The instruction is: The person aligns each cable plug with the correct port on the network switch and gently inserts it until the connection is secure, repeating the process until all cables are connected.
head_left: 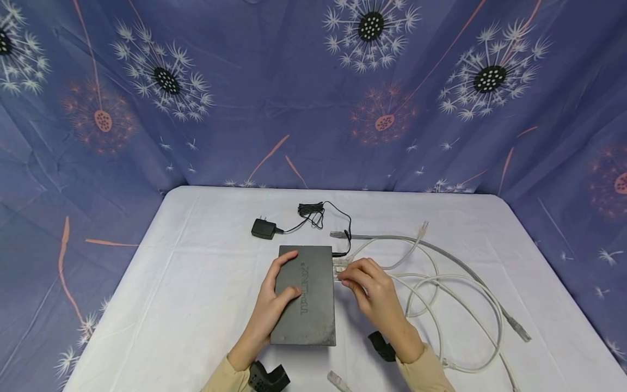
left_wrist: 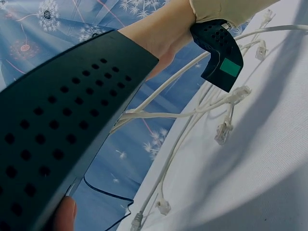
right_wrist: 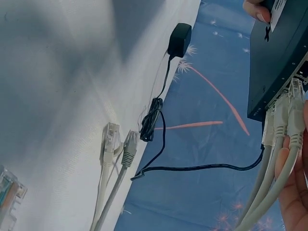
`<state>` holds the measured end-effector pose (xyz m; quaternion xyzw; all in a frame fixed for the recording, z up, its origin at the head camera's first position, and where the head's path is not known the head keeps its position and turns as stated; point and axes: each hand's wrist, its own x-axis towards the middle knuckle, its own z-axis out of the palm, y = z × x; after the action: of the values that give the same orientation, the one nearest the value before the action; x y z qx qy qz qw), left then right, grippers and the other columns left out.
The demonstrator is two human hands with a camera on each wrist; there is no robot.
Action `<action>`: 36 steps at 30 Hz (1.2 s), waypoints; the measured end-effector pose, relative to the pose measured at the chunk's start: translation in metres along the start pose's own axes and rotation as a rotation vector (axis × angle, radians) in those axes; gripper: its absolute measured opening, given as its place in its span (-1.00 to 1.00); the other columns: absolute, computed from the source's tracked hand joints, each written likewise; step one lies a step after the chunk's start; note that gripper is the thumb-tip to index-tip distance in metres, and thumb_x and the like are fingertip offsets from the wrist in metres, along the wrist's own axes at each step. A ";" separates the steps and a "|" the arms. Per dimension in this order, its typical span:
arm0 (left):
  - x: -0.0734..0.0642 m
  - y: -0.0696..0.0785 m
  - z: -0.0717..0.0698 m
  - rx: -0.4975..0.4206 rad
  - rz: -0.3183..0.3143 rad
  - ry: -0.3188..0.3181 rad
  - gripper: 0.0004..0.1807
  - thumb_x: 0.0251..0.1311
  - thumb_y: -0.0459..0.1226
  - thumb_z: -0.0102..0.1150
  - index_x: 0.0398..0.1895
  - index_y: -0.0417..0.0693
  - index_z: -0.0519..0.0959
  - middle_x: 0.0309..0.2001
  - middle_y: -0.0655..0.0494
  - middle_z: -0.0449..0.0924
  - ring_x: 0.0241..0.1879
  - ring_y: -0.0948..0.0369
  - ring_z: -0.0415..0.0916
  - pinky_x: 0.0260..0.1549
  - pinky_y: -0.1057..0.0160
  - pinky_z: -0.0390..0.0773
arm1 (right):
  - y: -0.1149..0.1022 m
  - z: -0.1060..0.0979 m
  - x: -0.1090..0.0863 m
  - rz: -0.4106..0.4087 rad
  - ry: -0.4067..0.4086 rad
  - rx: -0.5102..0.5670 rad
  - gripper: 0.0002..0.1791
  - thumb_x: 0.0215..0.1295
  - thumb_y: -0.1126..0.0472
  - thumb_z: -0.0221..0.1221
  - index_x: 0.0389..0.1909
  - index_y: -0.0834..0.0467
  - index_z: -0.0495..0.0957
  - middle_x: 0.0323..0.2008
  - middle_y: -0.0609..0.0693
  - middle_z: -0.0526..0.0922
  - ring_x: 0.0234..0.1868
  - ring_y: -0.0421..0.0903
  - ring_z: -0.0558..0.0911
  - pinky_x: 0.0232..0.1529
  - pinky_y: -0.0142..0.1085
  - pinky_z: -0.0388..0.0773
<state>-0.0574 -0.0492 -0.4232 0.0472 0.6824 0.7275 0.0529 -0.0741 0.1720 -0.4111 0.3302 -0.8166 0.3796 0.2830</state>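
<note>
Head view: I've got the switch box (head_left: 313, 324) over the bench (head_left: 196, 272), left grip (head_left: 273, 296) clasping one long side (head_left: 276, 331), where I'd hold it; should be stiff, fairly light, slightly slick. Right grip (head_left: 376, 294) pinches a cable plug (head_left: 337, 270). Left wrist: dark, rows of round vents (left_wrist: 52, 99). Right wrist: pale plugs (right_wrist: 280, 117) lining the ports (right_wrist: 303, 70); which one's pinched, I can't quite tell.
</note>
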 end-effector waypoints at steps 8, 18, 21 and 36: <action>0.000 0.000 0.000 0.022 0.002 0.002 -0.24 0.03 -0.45 0.06 0.34 0.30 0.30 0.33 0.11 0.22 0.16 0.04 0.21 0.03 0.00 0.18 | -0.003 0.001 0.002 0.010 0.014 -0.027 -0.80 -0.05 0.48 0.33 -0.41 0.16 0.65 -0.36 -0.07 0.58 -0.31 -0.11 0.52 -0.26 -0.42 0.40; 0.001 0.001 0.000 0.015 -0.015 -0.002 -0.23 0.05 -0.44 0.04 0.34 0.39 0.29 0.33 0.16 0.20 0.21 0.06 0.20 0.06 -0.05 0.15 | 0.000 0.002 0.002 -0.024 0.006 -0.020 -0.92 0.11 0.40 0.28 -0.42 0.16 0.63 -0.38 -0.07 0.58 -0.32 -0.11 0.52 -0.25 -0.42 0.41; 0.001 0.001 0.000 0.012 -0.013 -0.009 -0.23 0.05 -0.44 0.04 0.34 0.39 0.28 0.34 0.16 0.19 0.21 0.06 0.20 0.06 -0.05 0.16 | 0.001 0.002 0.002 -0.025 -0.006 -0.018 -0.93 0.25 0.29 0.21 -0.41 0.17 0.63 -0.37 -0.06 0.58 -0.32 -0.11 0.52 -0.26 -0.43 0.41; 0.000 0.002 0.001 0.014 0.004 -0.027 -0.25 0.06 -0.42 0.05 0.35 0.36 0.28 0.36 0.14 0.16 0.21 0.05 0.18 0.06 -0.05 0.15 | -0.002 0.008 0.001 -0.015 0.041 -0.014 -0.91 0.07 0.43 0.29 -0.41 0.20 0.63 -0.39 -0.05 0.59 -0.33 -0.10 0.54 -0.24 -0.42 0.44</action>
<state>-0.0574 -0.0483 -0.4213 0.0588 0.6866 0.7221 0.0600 -0.0752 0.1640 -0.4140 0.3262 -0.8108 0.3785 0.3049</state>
